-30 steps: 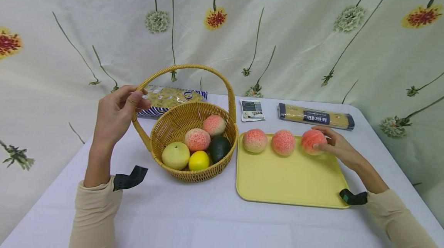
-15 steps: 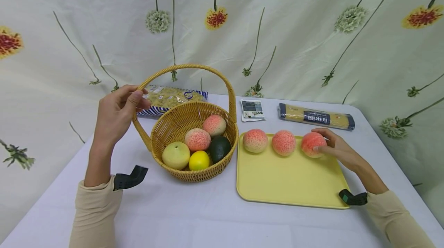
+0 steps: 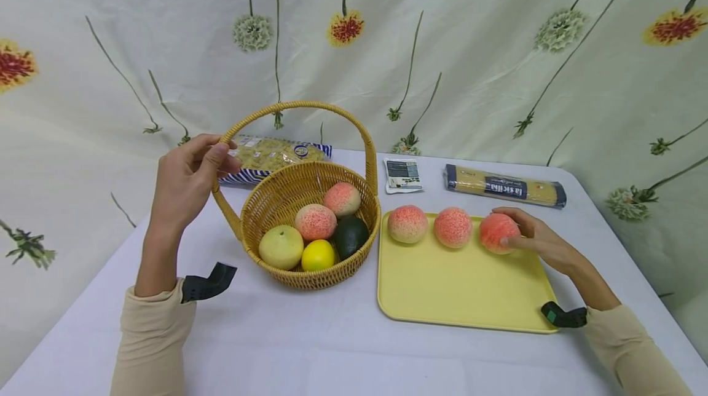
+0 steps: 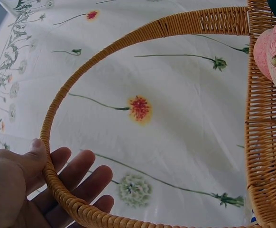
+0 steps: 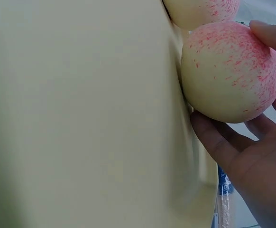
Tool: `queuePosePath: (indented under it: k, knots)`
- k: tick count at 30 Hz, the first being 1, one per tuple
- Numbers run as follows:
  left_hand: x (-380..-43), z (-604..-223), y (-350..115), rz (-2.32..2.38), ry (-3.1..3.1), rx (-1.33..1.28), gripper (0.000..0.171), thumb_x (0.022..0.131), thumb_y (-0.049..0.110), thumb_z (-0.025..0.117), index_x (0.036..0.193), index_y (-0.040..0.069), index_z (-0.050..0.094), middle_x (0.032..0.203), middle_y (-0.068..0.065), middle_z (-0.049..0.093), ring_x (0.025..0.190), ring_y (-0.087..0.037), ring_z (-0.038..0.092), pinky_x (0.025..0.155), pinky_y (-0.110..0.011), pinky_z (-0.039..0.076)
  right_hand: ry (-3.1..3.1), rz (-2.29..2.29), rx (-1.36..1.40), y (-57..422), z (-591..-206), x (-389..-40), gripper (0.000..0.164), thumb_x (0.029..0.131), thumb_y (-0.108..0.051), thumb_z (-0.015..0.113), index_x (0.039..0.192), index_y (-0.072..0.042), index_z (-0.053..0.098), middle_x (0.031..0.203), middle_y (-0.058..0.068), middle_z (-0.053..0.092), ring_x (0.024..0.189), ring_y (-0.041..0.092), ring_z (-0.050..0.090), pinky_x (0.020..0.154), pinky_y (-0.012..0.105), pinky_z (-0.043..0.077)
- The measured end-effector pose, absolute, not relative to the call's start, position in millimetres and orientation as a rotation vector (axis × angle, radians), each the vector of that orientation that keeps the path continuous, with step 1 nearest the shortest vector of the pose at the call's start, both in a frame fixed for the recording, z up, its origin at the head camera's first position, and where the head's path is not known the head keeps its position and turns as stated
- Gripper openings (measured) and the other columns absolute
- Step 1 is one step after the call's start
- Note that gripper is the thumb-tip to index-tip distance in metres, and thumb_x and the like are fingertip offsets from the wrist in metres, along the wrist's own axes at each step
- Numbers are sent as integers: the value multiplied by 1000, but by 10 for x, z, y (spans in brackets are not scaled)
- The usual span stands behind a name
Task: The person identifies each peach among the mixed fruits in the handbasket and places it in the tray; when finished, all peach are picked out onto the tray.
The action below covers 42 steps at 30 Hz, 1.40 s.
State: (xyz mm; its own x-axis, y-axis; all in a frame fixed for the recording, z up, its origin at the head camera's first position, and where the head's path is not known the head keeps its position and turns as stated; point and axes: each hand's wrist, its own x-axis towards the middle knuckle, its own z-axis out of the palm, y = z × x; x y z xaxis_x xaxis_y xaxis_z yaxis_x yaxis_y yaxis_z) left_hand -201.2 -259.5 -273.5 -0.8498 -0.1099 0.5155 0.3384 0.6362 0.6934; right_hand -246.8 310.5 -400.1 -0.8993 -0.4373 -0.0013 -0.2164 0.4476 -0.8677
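Observation:
My left hand [image 3: 185,178] grips the side of the tall arched handle [image 4: 74,76] of a wicker basket [image 3: 310,276]. In the basket lie two peaches [image 3: 315,222], a yellow lemon [image 3: 318,255], a dark green avocado [image 3: 350,237] and a pale round fruit [image 3: 281,248]. Thumb and fingers of my right hand [image 3: 544,242] are round a pink peach [image 3: 496,231] at the back right of a yellow tray [image 3: 464,288]. In the right wrist view this peach [image 5: 230,71] sits right against the tray surface. Two more peaches [image 3: 407,224] stand to its left in a row.
A bag of pasta [image 3: 271,156] with striped edges lies behind the basket. Further right are a small white packet [image 3: 402,176] and a long pack of spaghetti [image 3: 504,186]. A flowered cloth [image 3: 470,76] hangs behind the white-covered table [image 3: 310,347].
My right hand and the peach in it have shifted slightly nearer to me on the tray. The left hand keeps its place on the handle.

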Motion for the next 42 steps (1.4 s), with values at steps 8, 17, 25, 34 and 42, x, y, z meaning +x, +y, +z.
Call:
queuePosePath:
  k: [8, 17, 25, 34, 42]
  knots:
    - [-2012, -2727, -2588, -1140, -2341, -169, 32, 99, 31, 51, 112, 7, 65, 79, 12, 67, 76, -2, 63, 65, -12, 49, 2405, -1448, -569, 3100, -3998, -2462, 62, 95, -13, 57, 146, 3, 27, 135, 5, 45, 111, -4, 50, 88, 17, 45]
    - [-2008, -2733, -2595, -1138, -2340, -164, 31, 99, 31, 52, 113, 8, 66, 79, 11, 67, 76, -2, 63, 66, -12, 49, 2383, -1435, -562, 3118, -4006, -2460, 61, 95, -12, 57, 146, 2, 28, 132, -1, 46, 111, -3, 50, 89, 17, 45]
    - [-2010, -2734, -2595, -1135, -2345, -160, 31, 99, 32, 51, 112, 8, 66, 79, 10, 67, 76, -2, 63, 65, -12, 49, 2377, -1438, -563, 3120, -4006, -2459, 61, 95, -12, 57, 146, 2, 28, 132, -1, 47, 111, -4, 50, 89, 16, 45]
    - [-2005, -2730, -2593, -1135, -2339, -164, 30, 99, 31, 51, 112, 7, 66, 79, 10, 67, 76, -2, 63, 65, -12, 49, 2447, -1349, -568, 3122, -3953, -2461, 59, 97, -16, 53, 148, -1, 27, 146, 21, 36, 120, -3, 43, 95, 21, 39]
    - [-2008, -2729, -2590, -1135, -2340, -168, 31, 99, 31, 52, 112, 7, 66, 79, 10, 67, 76, -2, 63, 64, -13, 49, 2485, -1344, -590, 3044, -3742, -2491, 59, 99, -17, 52, 149, -4, 24, 149, 23, 33, 133, 45, 35, 102, 51, 37]
